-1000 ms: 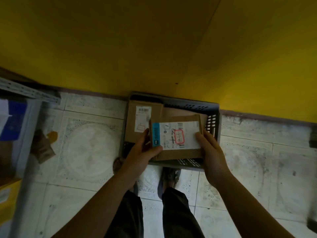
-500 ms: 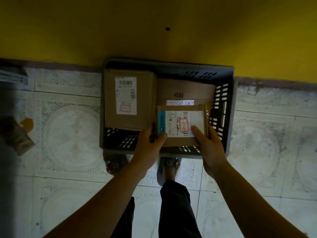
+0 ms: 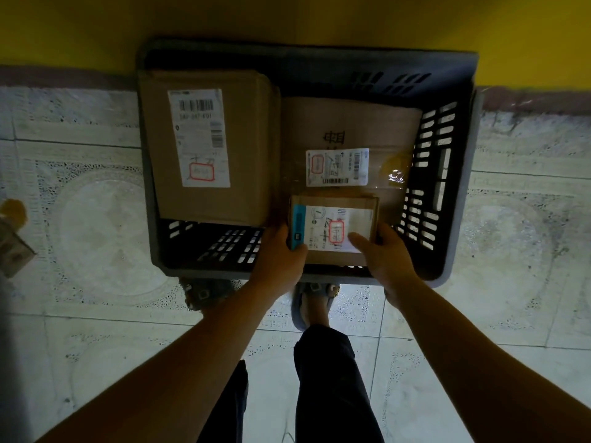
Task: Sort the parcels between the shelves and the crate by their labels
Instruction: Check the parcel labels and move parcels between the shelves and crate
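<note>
A dark grey slotted crate (image 3: 447, 219) stands on the floor against the yellow wall. Inside it, a large cardboard parcel (image 3: 249, 148) with a white label lies at the left. A flat brown parcel (image 3: 377, 129) with a small label lies at the right. Low in the crate's front right part is a small cardboard parcel (image 3: 335, 203) with a white label, a teal strip and a red box mark. My left hand (image 3: 281, 257) grips its left edge. My right hand (image 3: 383, 254) holds its right edge, thumb on the label.
The crate sits on pale patterned floor tiles (image 3: 96, 225). My two feet in sandals (image 3: 315, 298) stand just in front of it. A small brownish object (image 3: 12, 241) lies on the floor at the far left edge.
The view has tilted down and closer to the crate. Both hands have lowered the small parcel from above the crate's front rim down into its front right part.
</note>
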